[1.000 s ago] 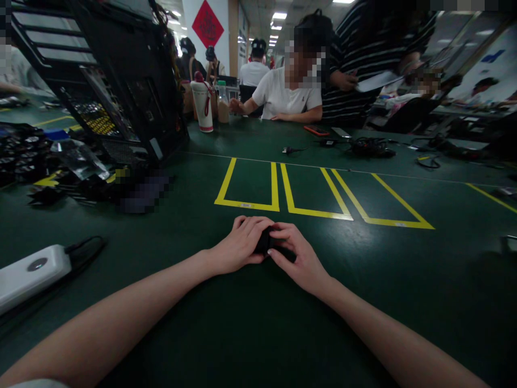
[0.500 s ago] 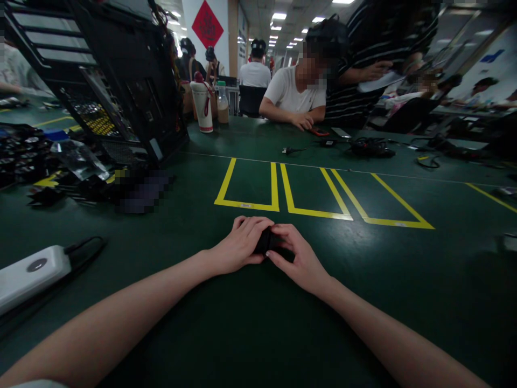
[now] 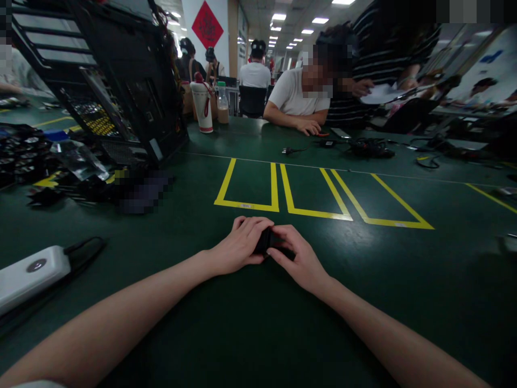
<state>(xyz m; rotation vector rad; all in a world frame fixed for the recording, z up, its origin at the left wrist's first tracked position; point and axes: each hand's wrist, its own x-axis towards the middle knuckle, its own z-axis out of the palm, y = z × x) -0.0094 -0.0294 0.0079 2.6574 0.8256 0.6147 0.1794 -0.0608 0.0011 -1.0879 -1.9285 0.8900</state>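
Observation:
A small black boxy object [image 3: 263, 242] rests low at the table's middle, mostly covered by my fingers; its kind does not show. My left hand [image 3: 240, 245] wraps over it from the left, fingers on top and thumb along the near side. From the right, my right hand [image 3: 297, 250] grips its edge with the fingertips above and the thumb at the near corner. The dark green table [image 3: 258, 323] lies under both hands. Just beyond them are yellow tape outlines [image 3: 246, 206] on the surface.
A black computer case [image 3: 133, 97] leans at the left beside a clear bottle [image 3: 78, 156] and black parts. A white power strip [image 3: 34, 275] lies near left. Across stand a cup [image 3: 202, 108] and drink bottle [image 3: 222, 105]; cables [image 3: 369, 147] lie right. A person in white [image 3: 299, 97] sits opposite.
My hands stay nearly still around the black object. The person opposite has leaned right and forward, hand now at the red-edged phone. The person in stripes shifts the paper slightly.

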